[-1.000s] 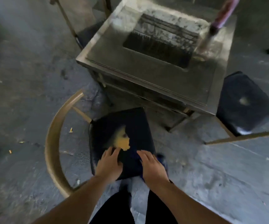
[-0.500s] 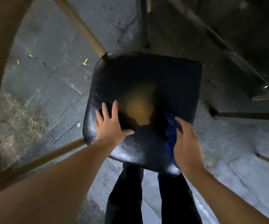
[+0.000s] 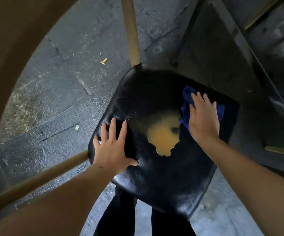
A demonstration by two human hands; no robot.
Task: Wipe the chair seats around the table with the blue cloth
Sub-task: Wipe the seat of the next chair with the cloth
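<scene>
Right hand (image 3: 203, 119) slid its one blue cloth (image 3: 187, 99) forward, flat; left hand (image 3: 113, 147) flat on seat (image 3: 163, 181).

2 hands (image 3: 111, 150), 1 seat (image 3: 163, 176), 1 cloth (image 3: 186, 97)

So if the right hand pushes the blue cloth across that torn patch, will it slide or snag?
The blue cloth looks soft and bunched under the right hand, so it will probably fold rather than glide flat. The seat looks glossy, likely slick. The ragged tear may catch its edge.
</scene>
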